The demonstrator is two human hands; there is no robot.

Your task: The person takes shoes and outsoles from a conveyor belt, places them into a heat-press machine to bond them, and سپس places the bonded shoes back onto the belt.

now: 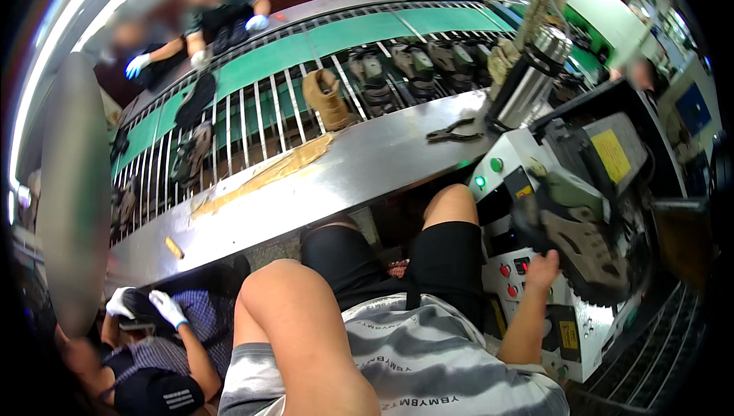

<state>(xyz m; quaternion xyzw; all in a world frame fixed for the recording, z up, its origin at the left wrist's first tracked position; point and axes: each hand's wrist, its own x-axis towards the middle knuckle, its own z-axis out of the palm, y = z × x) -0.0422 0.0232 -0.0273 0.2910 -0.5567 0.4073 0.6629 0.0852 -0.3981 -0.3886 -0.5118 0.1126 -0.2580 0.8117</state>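
A grey, green and black hiking shoe is at the machine on my right, its chunky dark sole turned toward the lower right. My right hand grips the shoe's near edge with curled fingers; part of the fingers is hidden behind it. Just below that hand is the white control panel with red buttons. My left arm is bent sharply, elbow forward, and its hand lies outside the picture. The machine's upper white box carries green buttons, one of them lit.
A metal ledge crosses ahead, bearing pliers, a steel flask and a small orange-yellow piece. Beyond it, a slatted rack holds several shoes and a tan boot, beside a green belt. Gloved co-workers sit far left and lower left.
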